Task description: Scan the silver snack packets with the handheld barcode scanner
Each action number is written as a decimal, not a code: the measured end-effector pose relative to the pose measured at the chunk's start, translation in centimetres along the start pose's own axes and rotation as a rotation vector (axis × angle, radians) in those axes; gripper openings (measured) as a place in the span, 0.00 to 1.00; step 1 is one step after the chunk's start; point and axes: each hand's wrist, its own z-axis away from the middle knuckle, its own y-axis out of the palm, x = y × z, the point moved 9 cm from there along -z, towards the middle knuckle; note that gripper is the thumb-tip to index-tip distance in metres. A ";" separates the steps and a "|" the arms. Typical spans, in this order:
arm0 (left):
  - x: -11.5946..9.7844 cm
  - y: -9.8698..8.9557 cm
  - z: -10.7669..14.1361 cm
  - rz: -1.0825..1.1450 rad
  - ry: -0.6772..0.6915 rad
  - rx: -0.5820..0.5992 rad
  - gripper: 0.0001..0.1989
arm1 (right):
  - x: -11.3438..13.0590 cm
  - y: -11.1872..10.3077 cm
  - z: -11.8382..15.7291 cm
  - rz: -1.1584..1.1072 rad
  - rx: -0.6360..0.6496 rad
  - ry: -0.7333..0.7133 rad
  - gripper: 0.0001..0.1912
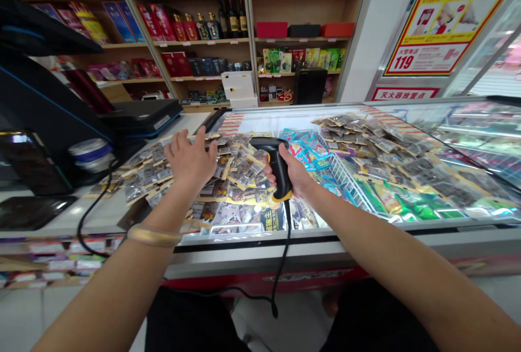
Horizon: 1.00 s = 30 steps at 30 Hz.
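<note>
In the head view, my right hand is wrapped round the grip of a black and yellow barcode scanner. The scanner's head points left, and its cable drops from the base of the grip past the counter edge. With fingers spread, my left hand is over a heap of small clear snack packets that have tan strips along their edges. Whether its fingertips touch the packets I cannot tell. The heap lies on the glass top of a chest freezer and reaches onto the counter at the left.
A second pile of packets covers the freezer's right part. Through the glass show blue packages and a white wire basket. At left stand a dark checkout terminal, tape rolls and a phone. Stocked shelves line the back.
</note>
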 end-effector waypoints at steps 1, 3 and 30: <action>-0.5 -0.5 -0.1 0.031 0.002 -0.031 0.28 | 0.5 -0.2 0.2 -0.004 0.006 -0.019 0.27; -2.0 -1.3 -0.2 0.110 0.028 -0.088 0.27 | 1.7 -0.9 0.8 -0.005 0.004 -0.066 0.27; -31.4 13.2 9.7 0.774 0.293 0.575 0.27 | 11.0 -17.2 18.0 0.141 -0.433 -0.466 0.29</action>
